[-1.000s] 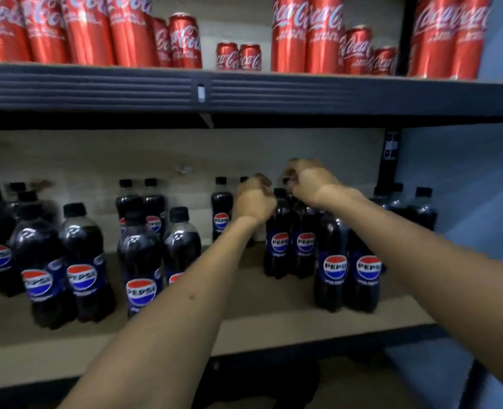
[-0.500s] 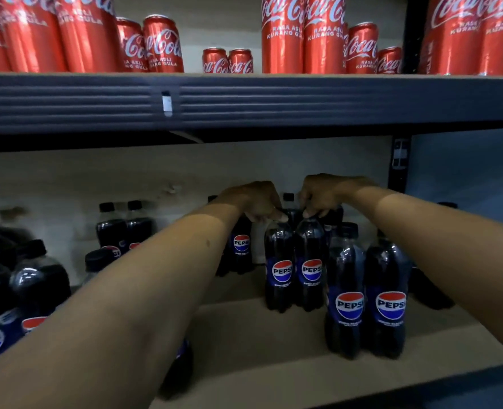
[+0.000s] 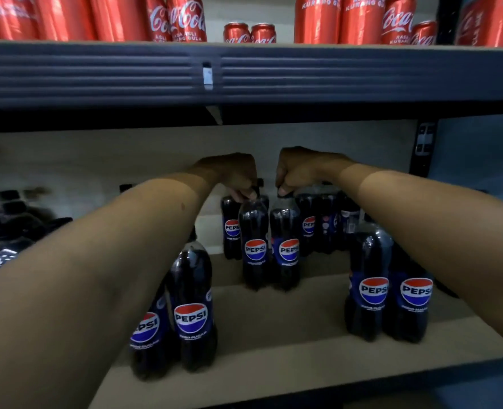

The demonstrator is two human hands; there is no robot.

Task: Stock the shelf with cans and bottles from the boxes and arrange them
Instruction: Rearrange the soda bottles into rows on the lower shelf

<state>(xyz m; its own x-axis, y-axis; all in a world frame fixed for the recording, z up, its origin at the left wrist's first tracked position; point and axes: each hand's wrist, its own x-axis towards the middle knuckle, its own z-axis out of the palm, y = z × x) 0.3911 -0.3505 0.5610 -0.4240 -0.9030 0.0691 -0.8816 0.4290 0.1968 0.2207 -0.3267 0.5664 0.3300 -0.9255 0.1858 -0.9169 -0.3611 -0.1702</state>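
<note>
Two dark plastic Pepsi bottles (image 3: 271,249) stand upright, caps upward, side by side on the tan shelf board (image 3: 288,314); left hand (image 3: 232,175) and right hand (image 3: 299,169) each have a grip pinching one cap.

Now gripping the caps of two Pepsi bottles standing side by side mid-shelf: left hand (image 3: 232,175) on the left bottle (image 3: 254,246), right hand (image 3: 299,169) on the right bottle (image 3: 285,246). A second ago, raised above that cluster near the back. Since then lowered onto the pair, set slightly forward of the back row. View pushed closer, exposing front bottles (image 3: 192,308) beneath the left forearm.
</note>
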